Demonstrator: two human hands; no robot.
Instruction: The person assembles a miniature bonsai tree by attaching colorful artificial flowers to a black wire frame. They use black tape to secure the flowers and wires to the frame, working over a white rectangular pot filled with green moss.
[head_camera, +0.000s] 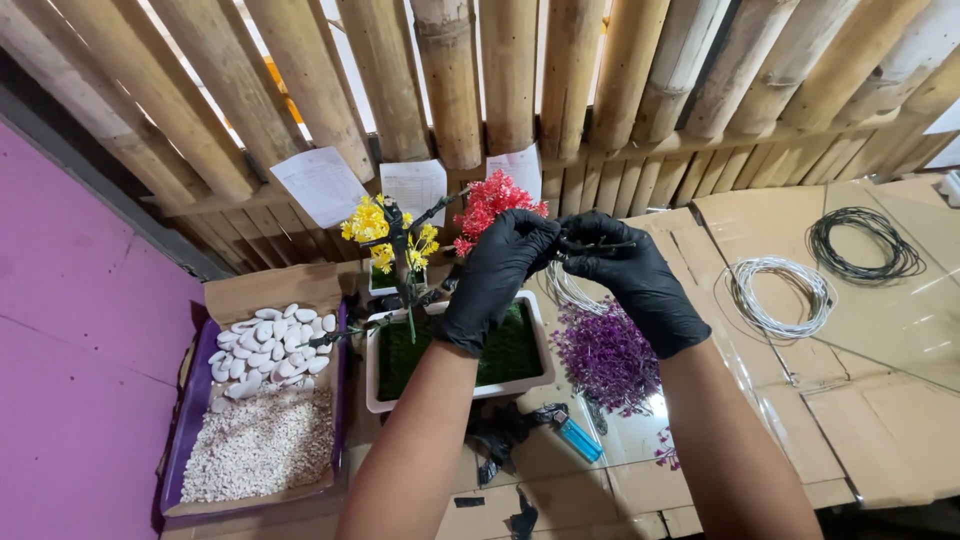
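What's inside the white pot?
The white pot holds green moss-like matting and a dark little tree with yellow blossoms. The left hand covers part of it; what lies beneath the matting is hidden.

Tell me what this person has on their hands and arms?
Both the left hand and the right hand wear thin, snug black gloves with a slight sheen, the disposable kind. Each glove ends just past the wrist in a plain cuff. Beyond that the forearms are bare: no sleeves show, and no watch, band or jewellery is visible.
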